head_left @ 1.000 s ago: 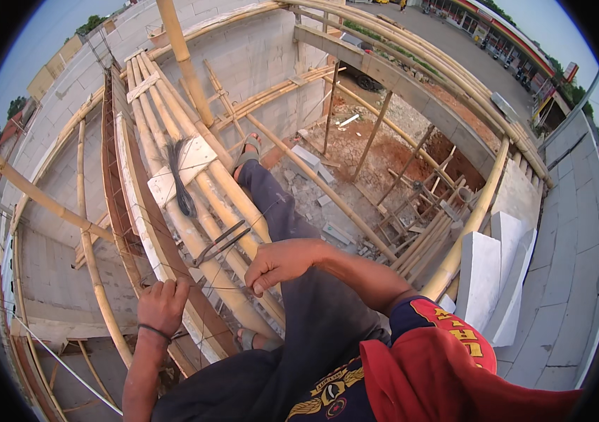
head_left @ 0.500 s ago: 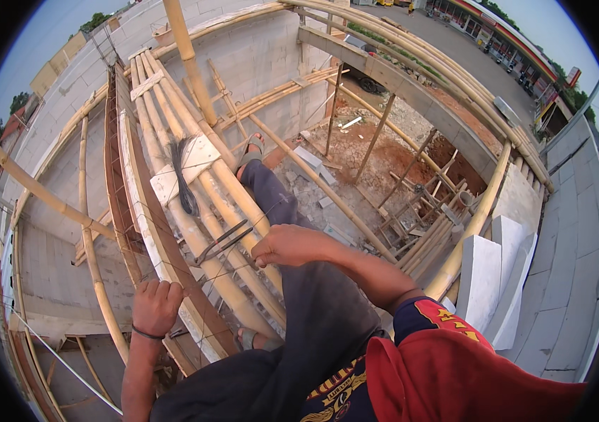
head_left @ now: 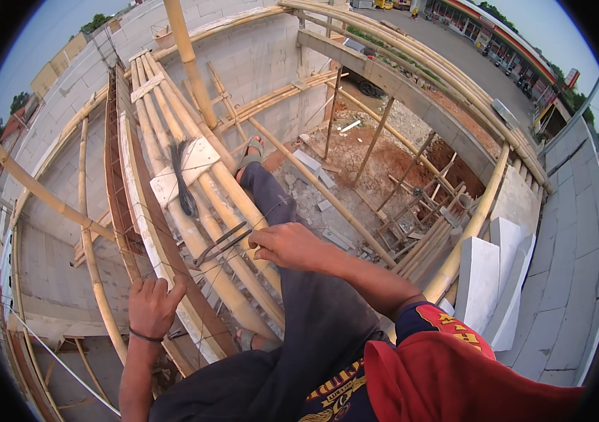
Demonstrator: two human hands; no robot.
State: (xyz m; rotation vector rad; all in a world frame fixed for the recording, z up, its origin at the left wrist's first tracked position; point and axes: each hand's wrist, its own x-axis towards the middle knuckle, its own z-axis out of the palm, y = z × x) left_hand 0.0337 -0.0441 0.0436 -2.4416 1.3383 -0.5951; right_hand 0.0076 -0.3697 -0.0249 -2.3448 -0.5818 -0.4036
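My left hand (head_left: 153,309), fingers curled, is at the edge of a long formwork board (head_left: 155,243); I cannot make out what it grips. Over my bent knee, my right hand (head_left: 287,246) has its thumb and fingers pressed together; anything between them is too small to name. Just left of its fingertips, pincers (head_left: 223,243) with two dark handles lie across bamboo poles (head_left: 232,285). Farther along, a bundle of dark tie wire (head_left: 184,184) rests on a pale board (head_left: 204,156) laid over the poles. Thin wires cross the formwork near my left hand.
My sandalled feet (head_left: 253,149) are on the bamboo, high above a rubble-strewn ground (head_left: 377,133). An upright bamboo pole (head_left: 190,63) stands ahead. White blocks (head_left: 479,274) sit at the right, beside a grey block wall (head_left: 566,260). A concrete beam (head_left: 398,88) spans the far side.
My right hand has shifted slightly up and away from me. The left hand has turned a little, its thumb now standing out more. The pincers and wire bundle stay put.
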